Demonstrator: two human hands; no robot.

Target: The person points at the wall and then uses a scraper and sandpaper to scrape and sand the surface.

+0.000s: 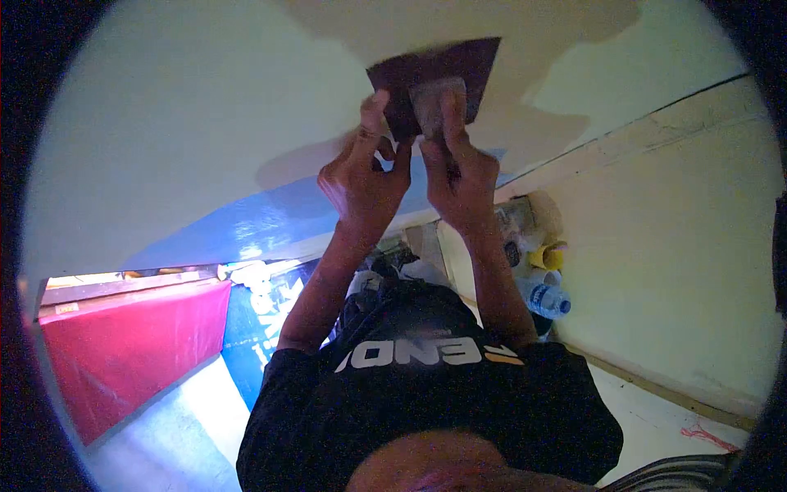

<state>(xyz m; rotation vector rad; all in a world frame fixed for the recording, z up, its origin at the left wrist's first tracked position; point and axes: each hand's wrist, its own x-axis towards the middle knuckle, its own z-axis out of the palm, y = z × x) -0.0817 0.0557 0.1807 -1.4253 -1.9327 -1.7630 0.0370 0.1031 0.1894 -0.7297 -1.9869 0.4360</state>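
Up in front of a pale smooth surface (pixel 205 107), a dark brown sheet of sandpaper (pixel 459 57) is held between both hands. My left hand (pixel 365 180) pinches its lower left edge, with thumb and fingers closed on it. A small grey block (pixel 430 102) lies against the lower middle of the sheet. My right hand (pixel 463 176) grips this block together with the sheet, one finger laid straight along the block's face. Both arms reach up, and the two hands are close side by side.
To the right runs a pale yellowish wall (pixel 672 246). Below my right forearm are a clear plastic bottle (pixel 548 300) and a yellow roll (pixel 548 256). A red panel (pixel 139 336) and a blue banner (pixel 254 336) stand at lower left. Pink string (pixel 705 437) lies lower right.
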